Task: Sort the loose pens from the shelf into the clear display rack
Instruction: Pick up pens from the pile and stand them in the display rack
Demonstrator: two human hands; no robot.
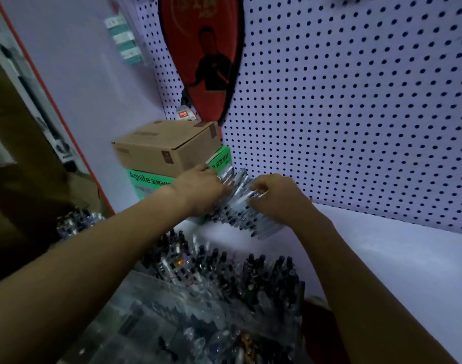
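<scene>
While my left hand (pixel 201 190) and right hand (pixel 273 195) both grip the pens (pixel 235 206) beside the green box (pixel 151 179), sorting looks unfinished. Nearer me, the rack (pixel 224 285) looks mostly full.

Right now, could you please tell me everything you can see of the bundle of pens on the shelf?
The bundle of pens is a tight row of clear-barrelled pens with dark tips, apparently plastic, lying on the white shelf beside the green box. The left hand and right hand grip it from either side.
</scene>
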